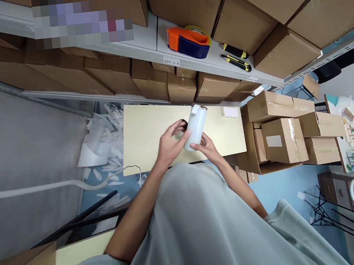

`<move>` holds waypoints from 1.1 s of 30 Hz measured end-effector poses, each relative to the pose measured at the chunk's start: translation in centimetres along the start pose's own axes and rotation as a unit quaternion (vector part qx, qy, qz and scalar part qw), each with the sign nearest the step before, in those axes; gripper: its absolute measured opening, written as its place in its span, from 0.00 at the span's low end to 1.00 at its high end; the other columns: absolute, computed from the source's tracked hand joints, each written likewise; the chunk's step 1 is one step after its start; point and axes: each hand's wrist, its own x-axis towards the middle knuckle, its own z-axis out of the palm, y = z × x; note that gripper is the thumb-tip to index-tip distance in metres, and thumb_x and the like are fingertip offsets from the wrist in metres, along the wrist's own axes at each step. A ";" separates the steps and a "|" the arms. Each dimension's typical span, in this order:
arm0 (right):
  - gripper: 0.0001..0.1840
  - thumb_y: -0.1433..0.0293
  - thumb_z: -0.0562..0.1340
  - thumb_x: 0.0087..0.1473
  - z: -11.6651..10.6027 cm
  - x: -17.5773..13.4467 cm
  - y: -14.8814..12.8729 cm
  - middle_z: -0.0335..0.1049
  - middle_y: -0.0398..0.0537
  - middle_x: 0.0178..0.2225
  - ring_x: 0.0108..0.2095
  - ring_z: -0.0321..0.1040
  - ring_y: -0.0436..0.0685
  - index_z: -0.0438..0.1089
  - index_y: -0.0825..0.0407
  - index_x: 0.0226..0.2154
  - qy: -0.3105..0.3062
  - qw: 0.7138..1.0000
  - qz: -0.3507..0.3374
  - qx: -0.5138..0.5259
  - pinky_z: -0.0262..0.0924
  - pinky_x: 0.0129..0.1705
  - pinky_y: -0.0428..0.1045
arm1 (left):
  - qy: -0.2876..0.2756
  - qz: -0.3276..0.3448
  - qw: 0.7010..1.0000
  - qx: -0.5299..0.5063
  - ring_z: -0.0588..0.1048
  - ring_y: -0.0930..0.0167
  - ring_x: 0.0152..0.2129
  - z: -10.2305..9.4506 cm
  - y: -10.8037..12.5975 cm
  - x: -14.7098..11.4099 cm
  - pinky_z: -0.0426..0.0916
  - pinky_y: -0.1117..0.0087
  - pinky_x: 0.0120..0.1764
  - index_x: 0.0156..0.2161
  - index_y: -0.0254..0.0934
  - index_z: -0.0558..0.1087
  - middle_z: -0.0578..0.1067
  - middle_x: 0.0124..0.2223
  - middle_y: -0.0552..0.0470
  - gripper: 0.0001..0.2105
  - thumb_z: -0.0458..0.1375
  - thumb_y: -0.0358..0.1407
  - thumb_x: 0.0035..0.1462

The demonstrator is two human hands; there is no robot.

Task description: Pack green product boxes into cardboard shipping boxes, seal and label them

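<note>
A white cylinder (196,127) with a darker top end is held tilted above the pale yellow table (145,131). A small white flap sticks out near its top; whether it is a paper roll or a container I cannot tell. My right hand (208,148) grips its lower end, thumb across the front. On the other side my left hand (172,143) is curled, with the thumb against the cylinder. Something small and dark shows by the left fingertips, too unclear to name.
A small white box (230,112) lies at the table's right end. Above runs a shelf holding a tape dispenser (189,42), two utility knives (235,56) and cartons. Stacked cartons (283,140) stand to the right. Paper scraps (101,136) cover the floor on the left, near a white cable (59,186).
</note>
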 end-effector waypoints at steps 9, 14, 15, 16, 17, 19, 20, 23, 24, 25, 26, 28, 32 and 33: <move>0.40 0.43 0.79 0.45 -3.0 -0.7 -1.8 0.81 0.51 0.54 0.57 0.76 0.67 0.73 0.45 0.54 0.040 0.999 0.000 -0.029 0.73 0.62 0.60 | -0.060 -0.052 0.990 0.119 0.56 0.36 0.78 -1.3 -8.3 2.2 0.56 0.38 0.76 0.82 0.34 0.42 0.51 0.81 0.21 0.78 0.85 0.51 0.35; 0.42 0.49 0.80 0.48 -5.3 -1.3 -2.7 0.77 0.56 0.61 0.60 0.75 0.67 0.71 0.48 0.60 0.038 0.987 -0.045 -0.152 0.68 0.68 0.61 | 0.057 -0.023 0.991 0.117 0.66 0.49 0.73 1.2 -8.8 1.3 0.68 0.48 0.70 0.75 0.38 0.58 0.63 0.75 0.30 0.49 0.74 0.52 0.56; 0.43 0.51 0.79 0.49 -5.7 -1.6 -3.0 0.75 0.58 0.63 0.62 0.74 0.68 0.70 0.48 0.62 0.034 0.981 -0.059 -0.180 0.67 0.69 0.61 | 0.092 -0.014 0.988 0.123 0.69 0.52 0.71 1.5 -8.5 1.2 0.72 0.51 0.67 0.70 0.39 0.64 0.66 0.73 0.32 0.39 0.72 0.51 0.60; 0.43 0.52 0.78 0.52 -6.2 -1.8 -3.4 0.75 0.58 0.65 0.62 0.74 0.68 0.69 0.49 0.64 0.027 0.976 -0.070 -0.205 0.66 0.69 0.61 | 0.115 -0.010 0.985 0.132 0.71 0.54 0.69 1.6 -8.3 1.2 0.75 0.53 0.63 0.64 0.40 0.69 0.68 0.70 0.34 0.30 0.70 0.50 0.62; 0.43 0.53 0.77 0.54 -6.5 -2.0 -3.8 0.74 0.59 0.65 0.63 0.74 0.68 0.67 0.48 0.66 0.017 0.971 -0.078 -0.226 0.66 0.69 0.61 | 0.125 -0.011 0.982 0.141 0.72 0.54 0.67 1.7 -8.0 1.3 0.77 0.54 0.61 0.57 0.40 0.73 0.68 0.69 0.36 0.23 0.69 0.49 0.63; 0.41 0.54 0.75 0.57 -7.0 -2.2 -4.7 0.75 0.58 0.65 0.62 0.75 0.69 0.66 0.48 0.67 -0.002 0.960 -0.086 -0.266 0.68 0.66 0.61 | 0.111 -0.017 0.981 0.156 0.75 0.54 0.63 1.8 -7.8 1.8 0.77 0.53 0.60 0.47 0.41 0.77 0.69 0.69 0.37 0.14 0.69 0.45 0.63; 0.39 0.54 0.74 0.58 -7.2 -2.2 -5.3 0.76 0.58 0.64 0.62 0.75 0.69 0.67 0.48 0.67 -0.011 0.954 -0.087 -0.286 0.69 0.65 0.61 | 0.096 -0.020 0.982 0.161 0.77 0.54 0.61 1.8 -7.9 2.1 0.77 0.51 0.61 0.46 0.41 0.78 0.69 0.69 0.38 0.11 0.69 0.43 0.63; 0.35 0.55 0.71 0.59 -7.1 -1.7 -6.9 0.79 0.55 0.61 0.60 0.76 0.69 0.70 0.47 0.65 -0.048 0.933 -0.091 -0.345 0.69 0.63 0.61 | 0.062 -0.037 0.983 0.170 0.79 0.50 0.59 1.9 -8.4 2.9 0.72 0.47 0.66 0.49 0.40 0.81 0.75 0.65 0.39 0.12 0.67 0.36 0.60; 0.34 0.55 0.71 0.59 -7.0 -1.3 -7.4 0.79 0.55 0.60 0.59 0.77 0.69 0.71 0.47 0.65 -0.063 0.925 -0.092 -0.364 0.69 0.63 0.61 | 0.055 -0.047 0.983 0.170 0.79 0.48 0.59 1.8 -8.6 3.0 0.72 0.46 0.66 0.50 0.40 0.81 0.78 0.62 0.38 0.15 0.67 0.34 0.58; 0.34 0.55 0.71 0.59 -6.9 -1.0 -7.8 0.80 0.54 0.60 0.58 0.77 0.69 0.72 0.47 0.65 -0.078 0.916 -0.091 -0.384 0.69 0.63 0.61 | 0.049 -0.056 0.983 0.165 0.79 0.46 0.59 1.8 -8.8 3.0 0.72 0.46 0.66 0.52 0.40 0.81 0.80 0.59 0.38 0.17 0.68 0.33 0.56; 0.34 0.55 0.70 0.59 -6.7 -0.6 -8.2 0.80 0.54 0.59 0.57 0.78 0.69 0.72 0.47 0.65 -0.090 0.906 -0.088 -0.405 0.70 0.63 0.61 | 0.043 -0.062 0.985 0.157 0.79 0.44 0.59 1.7 -9.0 3.0 0.73 0.46 0.64 0.53 0.40 0.81 0.81 0.58 0.39 0.19 0.68 0.32 0.54; 0.35 0.55 0.69 0.58 -6.2 0.3 -8.9 0.81 0.54 0.58 0.54 0.79 0.69 0.73 0.47 0.65 -0.107 0.884 -0.074 -0.449 0.71 0.60 0.61 | 0.024 -0.067 0.988 0.136 0.80 0.43 0.58 1.4 -9.3 2.9 0.74 0.46 0.62 0.55 0.41 0.81 0.83 0.56 0.40 0.23 0.69 0.32 0.52; 0.35 0.56 0.68 0.59 -5.3 1.2 -10.4 0.84 0.52 0.53 0.49 0.80 0.70 0.74 0.47 0.66 -0.107 0.826 -0.034 -0.553 0.73 0.54 0.61 | -0.019 -0.058 0.992 0.111 0.80 0.46 0.57 0.6 -9.8 2.9 0.75 0.48 0.61 0.53 0.41 0.82 0.84 0.55 0.41 0.21 0.69 0.36 0.52; 0.35 0.56 0.68 0.59 -5.1 1.3 -10.9 0.84 0.53 0.53 0.49 0.81 0.71 0.74 0.47 0.67 -0.100 0.808 -0.027 -0.581 0.73 0.54 0.61 | -0.029 -0.051 0.993 0.101 0.80 0.48 0.57 0.4 -9.9 2.9 0.77 0.48 0.60 0.53 0.40 0.81 0.83 0.57 0.41 0.21 0.68 0.36 0.53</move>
